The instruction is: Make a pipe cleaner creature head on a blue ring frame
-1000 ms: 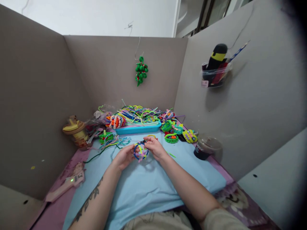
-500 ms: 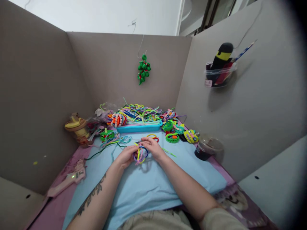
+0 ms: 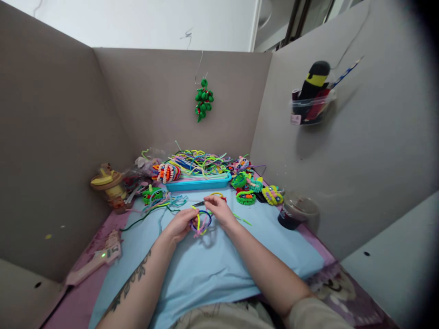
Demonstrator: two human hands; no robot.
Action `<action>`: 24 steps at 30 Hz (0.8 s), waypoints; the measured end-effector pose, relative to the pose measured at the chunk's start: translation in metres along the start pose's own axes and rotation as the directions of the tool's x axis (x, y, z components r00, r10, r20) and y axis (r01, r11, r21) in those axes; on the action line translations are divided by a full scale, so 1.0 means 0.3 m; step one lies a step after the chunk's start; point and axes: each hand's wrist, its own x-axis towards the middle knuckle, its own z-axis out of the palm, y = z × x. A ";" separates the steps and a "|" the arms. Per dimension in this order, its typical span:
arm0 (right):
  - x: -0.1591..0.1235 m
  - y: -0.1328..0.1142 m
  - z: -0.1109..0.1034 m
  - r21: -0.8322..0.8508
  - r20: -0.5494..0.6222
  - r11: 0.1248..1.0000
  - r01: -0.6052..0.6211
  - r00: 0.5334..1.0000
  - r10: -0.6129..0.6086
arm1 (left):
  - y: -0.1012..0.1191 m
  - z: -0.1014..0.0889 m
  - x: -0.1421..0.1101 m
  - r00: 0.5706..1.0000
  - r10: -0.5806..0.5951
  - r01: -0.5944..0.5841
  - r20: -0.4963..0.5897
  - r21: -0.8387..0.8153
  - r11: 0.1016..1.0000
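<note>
My left hand [image 3: 181, 224] is closed on the left side of a small round openwork shape of bent pipe cleaners [image 3: 205, 222], in purple, dark blue, yellow and pink. My right hand [image 3: 218, 210] is just above and right of it, thumb and fingers pinched together. Whether a strand is between those fingertips is too small to tell. A dark pointed tool [image 3: 198, 204] shows beside the right fingertips; I cannot tell whether it lies on the cloth or is touched. A yellow and red piece [image 3: 216, 195] is partly hidden behind the right hand.
Behind my hands, a blue tray [image 3: 199, 183] holds many pipe cleaners. Finished fuzzy figures [image 3: 245, 197] sit to its right, near a dark lidded cup [image 3: 291, 214]. A pink glue gun [image 3: 98, 262] with a lit green light lies left. Grey panels surround the light blue cloth [image 3: 206, 269].
My right fingers have drawn slightly up and away from the pipe-cleaner shape. More of the dark pointed tool shows now. My left hand keeps its hold, and the view has shifted slightly.
</note>
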 end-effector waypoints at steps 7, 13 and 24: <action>-0.008 -0.047 0.002 -0.410 0.143 0.865 0.290 0.957 -0.253 | -0.001 0.036 -0.024 0.991 0.065 -0.098 0.114 0.319 0.943; -0.013 -0.067 -0.003 -0.288 0.244 0.923 0.256 0.951 -0.188 | -0.013 0.047 -0.025 0.988 0.021 -0.077 0.153 0.373 0.925; -0.012 -0.051 0.002 -0.132 0.125 0.988 0.081 0.990 -0.065 | -0.012 0.059 -0.025 0.990 0.021 -0.068 0.142 0.331 0.941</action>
